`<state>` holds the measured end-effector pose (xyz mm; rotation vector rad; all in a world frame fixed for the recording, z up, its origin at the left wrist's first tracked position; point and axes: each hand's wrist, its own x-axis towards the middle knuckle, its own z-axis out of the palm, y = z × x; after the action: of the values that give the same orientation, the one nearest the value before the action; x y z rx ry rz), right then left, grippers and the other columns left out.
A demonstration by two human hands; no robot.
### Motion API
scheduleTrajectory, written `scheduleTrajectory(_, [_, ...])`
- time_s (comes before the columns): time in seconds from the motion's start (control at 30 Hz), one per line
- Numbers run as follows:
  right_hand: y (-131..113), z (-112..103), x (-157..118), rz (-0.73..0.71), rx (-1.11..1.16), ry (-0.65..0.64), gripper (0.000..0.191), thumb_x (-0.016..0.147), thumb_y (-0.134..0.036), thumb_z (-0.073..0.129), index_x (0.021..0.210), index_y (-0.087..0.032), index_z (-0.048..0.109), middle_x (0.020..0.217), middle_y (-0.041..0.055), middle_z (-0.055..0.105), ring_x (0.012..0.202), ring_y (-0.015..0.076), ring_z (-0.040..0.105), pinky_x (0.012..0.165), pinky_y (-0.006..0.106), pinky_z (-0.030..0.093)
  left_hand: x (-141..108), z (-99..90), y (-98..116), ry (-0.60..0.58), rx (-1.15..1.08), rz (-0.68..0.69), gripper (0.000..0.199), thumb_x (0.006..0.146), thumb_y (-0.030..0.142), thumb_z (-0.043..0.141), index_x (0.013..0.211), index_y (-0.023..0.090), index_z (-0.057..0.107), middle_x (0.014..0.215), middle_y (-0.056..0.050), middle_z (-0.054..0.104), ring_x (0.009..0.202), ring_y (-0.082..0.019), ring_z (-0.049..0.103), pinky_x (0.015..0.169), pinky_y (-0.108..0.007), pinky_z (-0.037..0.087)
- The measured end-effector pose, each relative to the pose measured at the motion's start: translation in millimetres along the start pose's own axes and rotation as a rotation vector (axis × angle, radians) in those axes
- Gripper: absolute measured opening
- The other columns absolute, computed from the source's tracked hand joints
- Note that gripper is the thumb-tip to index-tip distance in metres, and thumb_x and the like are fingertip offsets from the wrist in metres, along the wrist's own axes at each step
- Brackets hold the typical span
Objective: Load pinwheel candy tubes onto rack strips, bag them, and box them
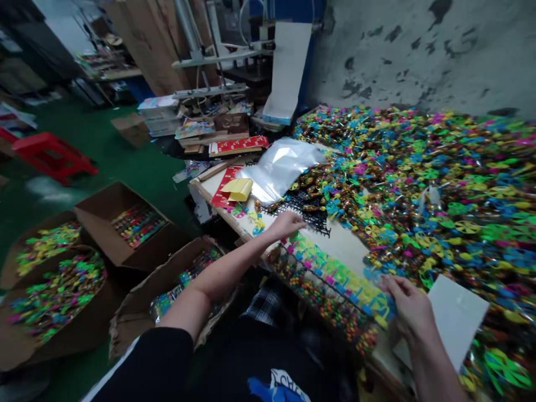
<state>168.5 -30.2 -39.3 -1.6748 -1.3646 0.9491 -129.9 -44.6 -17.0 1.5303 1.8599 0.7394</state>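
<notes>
A tight row of candy-filled fan toys (335, 273) lies along the table's front edge, green, pink, yellow and blue fans uppermost and tubes of coloured candy hanging toward me. My left hand (287, 224) is closed just above the row's left end, beside a black grid mat (316, 218); what its fingers hold, if anything, does not show. At the right end, my right hand (408, 307) has thumb and fingers pinched together by the blue and yellow fans. Blur hides what is between them. A white card (456, 318) lies beside that wrist.
Loose fan toys (439, 195) are heaped across the table's back and right. Clear plastic bags (280, 167) and a folded yellow card (238, 190) lie at the left. Open cardboard boxes (100, 218) with toys stand on the floor, near a red stool (54, 156). A press machine (251, 61) stands behind.
</notes>
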Motion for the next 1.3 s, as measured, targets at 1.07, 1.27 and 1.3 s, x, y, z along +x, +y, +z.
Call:
scheduleTrajectory(1.07, [5.4,-17.4,-21.1,-0.355,-0.531,0.284,0.040,0.075,-0.049,0.043,0.083,-0.017,0.066,0.080,0.0125,0.062,0.068,0.0255,0.057,0.069,0.040,0.045,15.5,-117.8,-77.5,0.996,-0.605,-0.160,0.020,0.080,0.031,0.056,0.070,0.021,0.041,0.068,0.002,0.058,0.067,-0.013,0.061,0.066,-0.025,0.049])
scheduleTrajectory(1.27, [-23.1,12.3,-49.5,-0.223,-0.102,0.112,0.044,0.071,-0.055,0.057,0.090,-0.016,0.067,0.078,0.0085,0.066,0.061,0.0195,0.059,0.061,0.035,0.048,-18.6,-94.5,-6.5,0.491,-1.077,-0.119,0.038,0.065,0.036,0.073,0.073,0.020,0.040,0.055,0.008,0.053,0.043,-0.007,0.053,0.045,-0.019,0.047])
scheduleTrajectory(1.3, [-29.5,18.4,-55.2,-0.227,-0.026,0.070,0.041,0.072,-0.053,0.059,0.091,-0.017,0.066,0.083,0.0084,0.067,0.065,0.0190,0.061,0.063,0.035,0.049,-25.6,-80.6,4.4,0.403,-1.078,-0.125,0.040,0.063,0.036,0.074,0.074,0.020,0.040,0.053,0.009,0.052,0.040,-0.007,0.052,0.042,-0.018,0.046])
